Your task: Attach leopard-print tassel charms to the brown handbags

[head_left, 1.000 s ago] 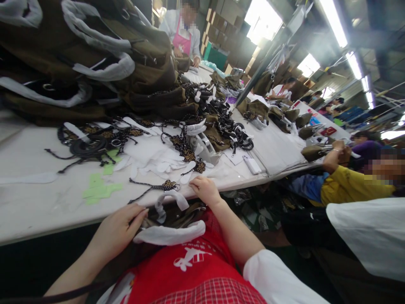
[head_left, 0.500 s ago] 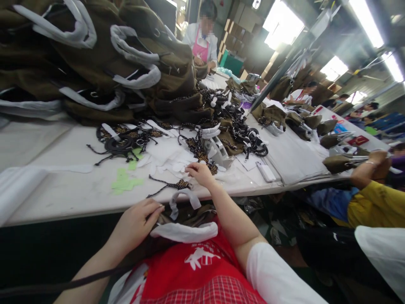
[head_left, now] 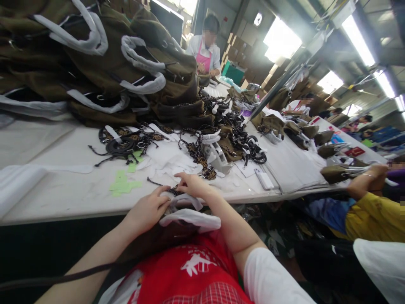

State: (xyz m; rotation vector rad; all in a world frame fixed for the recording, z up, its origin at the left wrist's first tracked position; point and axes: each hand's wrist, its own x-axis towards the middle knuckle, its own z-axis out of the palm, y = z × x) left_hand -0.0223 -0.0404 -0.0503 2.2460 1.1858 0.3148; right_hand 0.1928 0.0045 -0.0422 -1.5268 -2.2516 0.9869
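A dark olive bag (head_left: pixel 155 238) lies against my lap at the table edge, its front handle (head_left: pixel 191 218) wrapped in white; a second wrapped handle (head_left: pixel 186 200) arches behind it. My left hand (head_left: pixel 148 211) grips the bag's upper left edge, fingers bent, though the exact grasp is partly hidden. Just beyond the handles, my right hand (head_left: pixel 193 185) has its fingers curled on a leopard-print cord strap (head_left: pixel 173 191), with the index finger reaching out. The strap's black tail (head_left: pixel 153 181) runs left past my left fingertips.
Olive bags (head_left: pixel 164 84) are piled at the back left. Black cords (head_left: pixel 123 145), white paper pieces (head_left: pixel 167 158), green slips (head_left: pixel 123 183) and a tape dispenser (head_left: pixel 217 156) lie on the table (head_left: pixel 72 190). A co-worker's yellow sleeve (head_left: pixel 373 215) is at the right; another person (head_left: pixel 204 57) works across the table.
My right hand has come nearer, drawing the leopard-print strap toward the bag. My left hand and the bag have shifted slightly forward and right, so both hands are now close together.
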